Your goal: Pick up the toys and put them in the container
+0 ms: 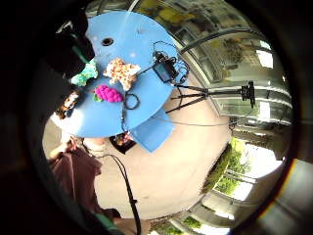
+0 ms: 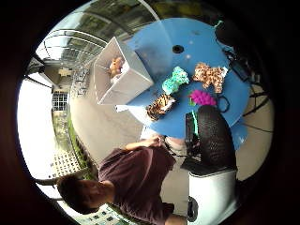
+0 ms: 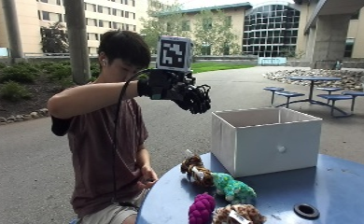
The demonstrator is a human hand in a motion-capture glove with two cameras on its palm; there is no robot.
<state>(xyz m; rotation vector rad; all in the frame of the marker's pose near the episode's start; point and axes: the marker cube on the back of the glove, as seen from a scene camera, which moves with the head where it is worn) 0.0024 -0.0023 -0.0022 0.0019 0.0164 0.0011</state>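
- Fingers of the gloved right hand (image 3: pixel 191 95) hang loosely curled and grasp nothing; the hand is raised in the air beside the white box (image 3: pixel 266 140), above the level of its rim and clear of everything on the table.
- White box stands open-topped on the round blue table (image 3: pixel 337 186), near the edge closest to the seated person (image 3: pixel 107 140). The thumb-side palm view shows one small tan toy (image 2: pixel 116 66) already lying inside it.
- Four soft toys lie on the table in front of the box, none touched by either hand.
- Nearest the box is a brown striped toy (image 3: pixel 195 171), lying by the table edge.
- Touching that one is a teal green toy (image 3: pixel 233 186).
- Further from the box is a bright pink, knobbly toy (image 3: pixel 202 209), close to the table's edge.
- Beside the pink one is a tan spotted toy (image 3: pixel 238 214), furthest from the box.
- A dark round hole (image 3: pixel 307 210) sits in the tabletop, in front of the box.
- Person's bare hand rests low by the table edge, near their lap.
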